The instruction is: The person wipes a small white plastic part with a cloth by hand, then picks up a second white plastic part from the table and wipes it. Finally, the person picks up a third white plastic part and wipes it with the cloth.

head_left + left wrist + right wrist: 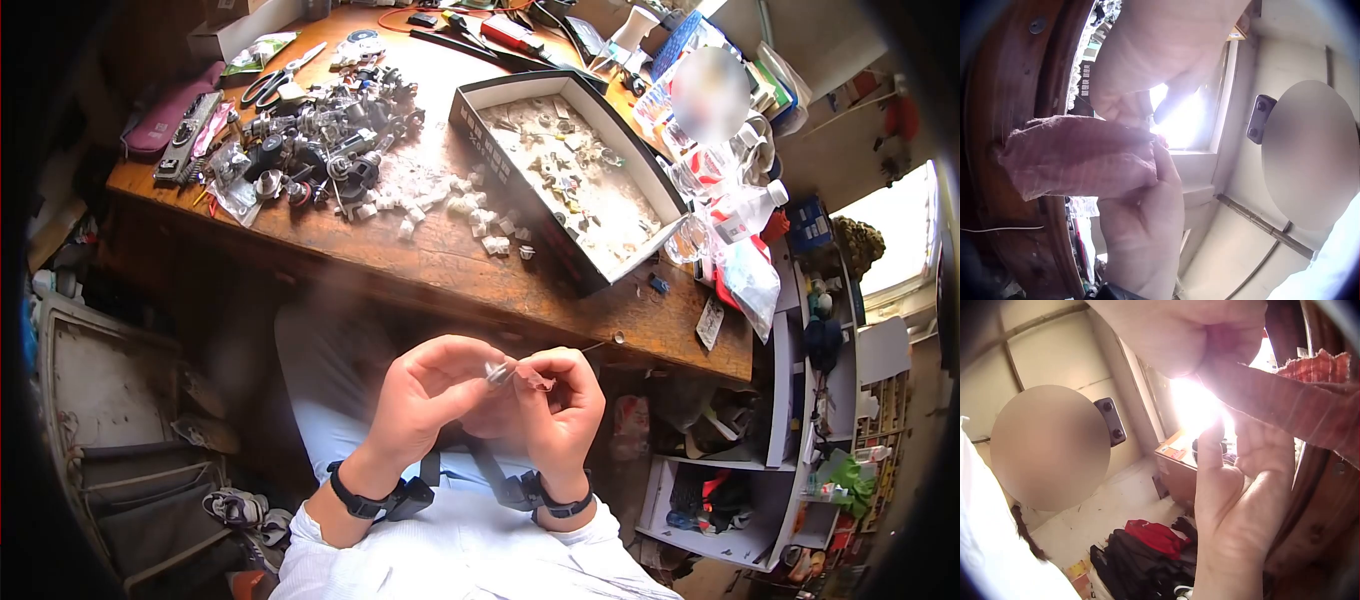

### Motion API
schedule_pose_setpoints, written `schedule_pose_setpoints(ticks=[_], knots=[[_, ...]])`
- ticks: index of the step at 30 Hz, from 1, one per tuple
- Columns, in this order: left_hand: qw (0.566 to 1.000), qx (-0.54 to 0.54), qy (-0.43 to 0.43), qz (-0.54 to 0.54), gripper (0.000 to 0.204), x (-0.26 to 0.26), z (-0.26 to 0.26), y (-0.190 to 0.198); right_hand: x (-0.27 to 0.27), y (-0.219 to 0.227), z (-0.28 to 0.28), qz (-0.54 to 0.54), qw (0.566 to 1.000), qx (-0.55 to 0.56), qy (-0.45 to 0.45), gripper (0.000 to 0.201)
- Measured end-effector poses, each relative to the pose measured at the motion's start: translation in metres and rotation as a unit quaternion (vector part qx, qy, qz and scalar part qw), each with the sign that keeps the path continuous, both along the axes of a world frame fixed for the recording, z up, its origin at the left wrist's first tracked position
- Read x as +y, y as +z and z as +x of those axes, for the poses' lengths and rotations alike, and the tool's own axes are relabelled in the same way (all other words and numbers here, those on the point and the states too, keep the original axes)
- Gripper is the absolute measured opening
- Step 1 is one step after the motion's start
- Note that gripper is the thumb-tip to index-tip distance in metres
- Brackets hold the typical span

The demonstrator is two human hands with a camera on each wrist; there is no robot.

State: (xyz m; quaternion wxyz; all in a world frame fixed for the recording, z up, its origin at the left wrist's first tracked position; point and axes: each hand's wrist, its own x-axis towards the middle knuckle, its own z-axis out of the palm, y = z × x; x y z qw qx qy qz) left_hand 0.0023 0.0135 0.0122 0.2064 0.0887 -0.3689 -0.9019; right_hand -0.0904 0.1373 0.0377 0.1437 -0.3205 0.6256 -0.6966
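My left hand [425, 395] pinches a small silvery-and-white piece [496, 373] between thumb and fingertips; its exact kind I cannot tell. Close beside it, fingertips almost meeting, my right hand [562, 405] holds a reddish rag [537, 379]. In the left wrist view the striped, frayed rag [1079, 156] sticks out from the right hand [1141, 237], with the left hand [1160, 56] above. The right wrist view has the rag [1310, 406] hanging past the left hand [1241, 494]. Both hands are over the lap, before the table edge.
On the wooden table [420, 262] stands a shallow black box [520, 190] with small parts inside. Left of it lie white plastic pieces [405, 228], a heap of dark parts and bulbs [330, 140] and scissors [285, 78]. Plastic bottles [745, 210] crowd the right end.
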Motion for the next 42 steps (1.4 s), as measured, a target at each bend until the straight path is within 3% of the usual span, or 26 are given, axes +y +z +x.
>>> schedule_pose_setpoints(ticks=[13, 15, 16, 18, 24, 28, 30, 41, 42], knots=[[0.997, -0.018, 0.023, -0.075, 0.029, 0.002, 0.003, 0.006, -0.005, -0.002, 0.001, 0.017, 0.992, 0.111, -0.049, 0.009], [0.983, -0.032, 0.060, -0.172, 0.028, 0.001, 0.003, 0.004, -0.005, -0.005, 0.000, 0.012, 0.991, 0.129, -0.042, 0.009], [0.983, -0.033, 0.062, -0.170, 0.028, 0.001, 0.004, 0.004, -0.005, -0.006, -0.001, 0.010, 0.989, 0.141, -0.037, 0.009], [0.936, -0.047, 0.103, -0.334, 0.028, -0.002, 0.004, 0.005, -0.004, -0.007, -0.002, 0.010, 0.988, 0.153, -0.031, 0.009], [0.886, -0.060, 0.160, -0.430, 0.031, -0.002, 0.002, 0.015, -0.002, -0.005, -0.001, -0.015, 0.994, 0.109, -0.017, 0.011], [0.913, -0.066, 0.139, -0.379, 0.029, 0.002, 0.004, 0.012, 0.000, -0.005, -0.001, -0.006, 0.997, 0.082, -0.010, 0.012], [0.952, -0.071, 0.109, -0.277, 0.028, 0.003, 0.005, 0.010, 0.001, -0.005, 0.000, 0.000, 0.998, 0.061, -0.006, 0.012], [0.953, -0.073, 0.095, -0.279, 0.025, 0.004, 0.005, 0.009, 0.002, -0.004, 0.003, 0.000, 1.000, 0.003, -0.007, 0.012], [0.972, -0.074, 0.073, -0.211, 0.025, 0.005, 0.005, 0.010, 0.002, -0.005, 0.002, 0.000, 1.000, 0.003, -0.007, 0.012]])
